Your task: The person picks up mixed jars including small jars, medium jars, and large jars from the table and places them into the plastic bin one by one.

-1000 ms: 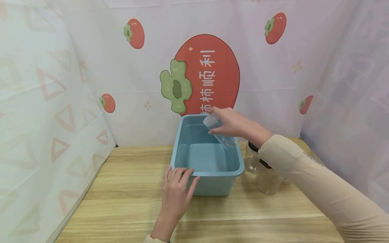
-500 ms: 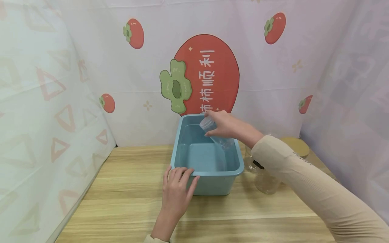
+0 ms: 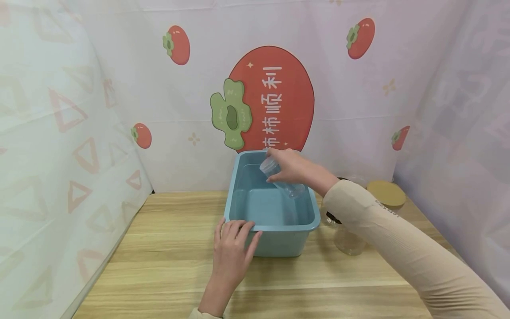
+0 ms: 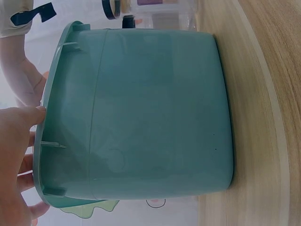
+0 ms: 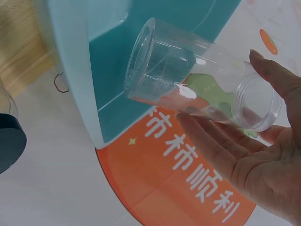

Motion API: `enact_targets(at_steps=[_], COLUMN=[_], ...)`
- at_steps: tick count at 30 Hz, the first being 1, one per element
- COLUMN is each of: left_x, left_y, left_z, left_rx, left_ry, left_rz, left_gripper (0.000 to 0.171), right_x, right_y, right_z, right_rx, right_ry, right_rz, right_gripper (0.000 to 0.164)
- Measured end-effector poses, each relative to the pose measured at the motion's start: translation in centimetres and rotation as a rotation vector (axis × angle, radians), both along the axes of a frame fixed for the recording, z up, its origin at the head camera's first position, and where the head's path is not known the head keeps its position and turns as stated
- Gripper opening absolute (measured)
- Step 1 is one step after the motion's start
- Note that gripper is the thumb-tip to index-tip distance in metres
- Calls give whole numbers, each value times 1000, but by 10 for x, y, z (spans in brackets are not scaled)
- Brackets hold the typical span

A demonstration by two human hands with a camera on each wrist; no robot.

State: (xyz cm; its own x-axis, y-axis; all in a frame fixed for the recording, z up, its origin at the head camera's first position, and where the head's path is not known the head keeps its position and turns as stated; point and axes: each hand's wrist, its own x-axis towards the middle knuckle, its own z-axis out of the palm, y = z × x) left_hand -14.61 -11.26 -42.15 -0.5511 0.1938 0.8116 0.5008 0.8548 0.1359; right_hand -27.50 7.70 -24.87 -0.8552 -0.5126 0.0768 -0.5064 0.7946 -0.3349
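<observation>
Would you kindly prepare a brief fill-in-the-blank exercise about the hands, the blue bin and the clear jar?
1. The left hand holds the blue bin by its ____ (near or far) rim.
2. The right hand holds the clear jar ____ (upright or tilted).
3. In the head view, the yellowish lid is to the ____ (left or right) of the bin.

Missing words: near; tilted; right.

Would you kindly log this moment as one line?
right hand: holds tilted clear jar at mouth of blue bin | left hand: on near rim | right of bin: other jars
</observation>
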Motion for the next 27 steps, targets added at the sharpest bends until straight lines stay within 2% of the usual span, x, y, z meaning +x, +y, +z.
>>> enact_targets(at_steps=[6, 27], left_x=[1, 1], left_y=[0, 0], left_z=[0, 0], left_rx=[-4, -10], left_ry=[-2, -25], left_rz=[4, 9], left_gripper=[30, 27], right_x=[-2, -2], right_y=[-2, -11], right_z=[-4, -14], right_rx=[-1, 2], right_ry=[-8, -102], right_rz=[17, -20], right_gripper=[69, 74])
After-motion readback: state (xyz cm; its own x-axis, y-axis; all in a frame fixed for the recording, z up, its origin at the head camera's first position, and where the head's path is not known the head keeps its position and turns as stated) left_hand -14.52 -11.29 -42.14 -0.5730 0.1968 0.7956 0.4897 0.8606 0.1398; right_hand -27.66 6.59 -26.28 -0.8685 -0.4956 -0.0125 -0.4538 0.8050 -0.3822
